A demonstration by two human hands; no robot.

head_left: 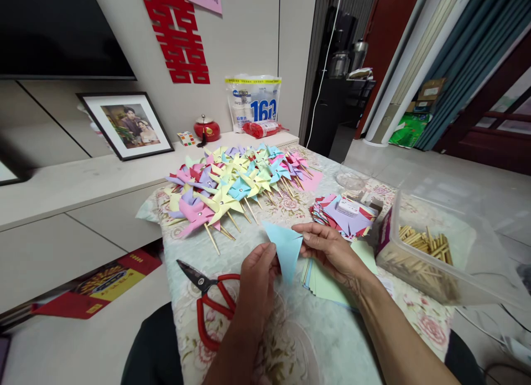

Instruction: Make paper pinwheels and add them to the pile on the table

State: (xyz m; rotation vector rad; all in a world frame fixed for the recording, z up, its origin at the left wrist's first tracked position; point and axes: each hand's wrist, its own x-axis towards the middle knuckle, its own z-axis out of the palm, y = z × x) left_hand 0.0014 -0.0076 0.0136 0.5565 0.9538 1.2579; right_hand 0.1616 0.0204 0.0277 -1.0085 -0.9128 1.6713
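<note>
Both hands hold a light blue paper sheet folded into a triangle, just above the flowered tablecloth. My left hand pinches its lower left edge. My right hand pinches its upper right corner. A stack of pastel paper squares lies under my right wrist. Red-handled scissors rest on the cloth left of my left hand.
Many finished paper pinwheels on wooden sticks are heaped at the far side. A pile of cut coloured paper lies at the right, beside a clear plastic box of wooden sticks. A low cabinet with a framed photo runs along the left.
</note>
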